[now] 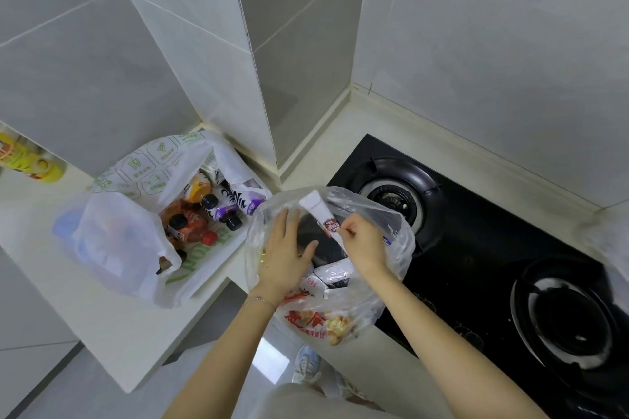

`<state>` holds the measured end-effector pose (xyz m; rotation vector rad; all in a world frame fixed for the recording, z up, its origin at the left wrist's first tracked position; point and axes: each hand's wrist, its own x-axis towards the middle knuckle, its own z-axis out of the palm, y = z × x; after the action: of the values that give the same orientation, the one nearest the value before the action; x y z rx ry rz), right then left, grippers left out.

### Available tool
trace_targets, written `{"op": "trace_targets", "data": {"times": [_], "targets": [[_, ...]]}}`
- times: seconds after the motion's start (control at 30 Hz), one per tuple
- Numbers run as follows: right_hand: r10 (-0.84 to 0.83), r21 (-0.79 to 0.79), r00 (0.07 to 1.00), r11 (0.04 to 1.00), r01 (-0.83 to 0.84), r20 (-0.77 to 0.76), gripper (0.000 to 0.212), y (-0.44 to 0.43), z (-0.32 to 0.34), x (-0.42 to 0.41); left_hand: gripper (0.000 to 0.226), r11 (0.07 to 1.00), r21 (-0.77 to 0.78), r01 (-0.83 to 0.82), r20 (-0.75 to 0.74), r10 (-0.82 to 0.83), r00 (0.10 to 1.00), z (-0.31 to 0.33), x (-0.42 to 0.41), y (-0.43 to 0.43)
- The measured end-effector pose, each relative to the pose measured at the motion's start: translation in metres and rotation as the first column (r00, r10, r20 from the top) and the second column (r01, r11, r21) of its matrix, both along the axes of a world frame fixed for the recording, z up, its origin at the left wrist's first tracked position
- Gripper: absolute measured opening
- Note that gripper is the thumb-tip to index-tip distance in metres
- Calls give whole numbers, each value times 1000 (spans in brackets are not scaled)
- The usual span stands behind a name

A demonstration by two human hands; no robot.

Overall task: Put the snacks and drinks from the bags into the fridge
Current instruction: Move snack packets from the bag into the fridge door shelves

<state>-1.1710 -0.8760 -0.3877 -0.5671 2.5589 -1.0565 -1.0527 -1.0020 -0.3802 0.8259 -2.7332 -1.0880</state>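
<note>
A clear plastic bag [391, 231] of snacks stands on the counter beside the hob. My right hand [362, 241] pinches a long white snack packet [318, 211] with a red label, held tilted over the bag's mouth. My left hand [284, 253] lies flat inside the opening, fingers spread on dark packets. A red and yellow snack pack [316, 320] shows through the bag's front. To the left a white bag with green print [119, 241] holds several drink bottles [204, 214] with black and red caps. The fridge is out of sight.
A black gas hob [493, 265] with two burners fills the counter to the right. Tiled walls and a tiled column rise behind the bags. A yellow bottle [27, 160] lies at the far left. The counter edge drops to the floor below, where a shoe [306, 364] shows.
</note>
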Motion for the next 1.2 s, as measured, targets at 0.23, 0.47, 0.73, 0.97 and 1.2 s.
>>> {"op": "trace_targets", "data": {"times": [0.23, 0.47, 0.73, 0.97, 1.2], "targets": [[71, -358, 900, 929, 97, 430, 14, -2, 37, 5, 14, 711, 697, -92, -135, 257, 957, 38, -20, 20], [129, -245, 918, 969, -36, 375, 17, 3, 21, 6, 16, 566, 781, -264, -85, 515, 853, 34, -13, 10], [486, 470, 873, 781, -412, -42, 61, -14, -11, 2, 9, 566, 761, -316, -57, 544, 837, 36, 5, 5], [596, 725, 803, 563, -397, -24, 72, -26, -29, 12, 24, 598, 720, -354, -35, 540, 841, 33, 19, -4], [606, 618, 788, 660, -426, -104, 35, -23, -31, 8, 23, 592, 719, -364, -34, 554, 832, 36, 24, -5]]}}
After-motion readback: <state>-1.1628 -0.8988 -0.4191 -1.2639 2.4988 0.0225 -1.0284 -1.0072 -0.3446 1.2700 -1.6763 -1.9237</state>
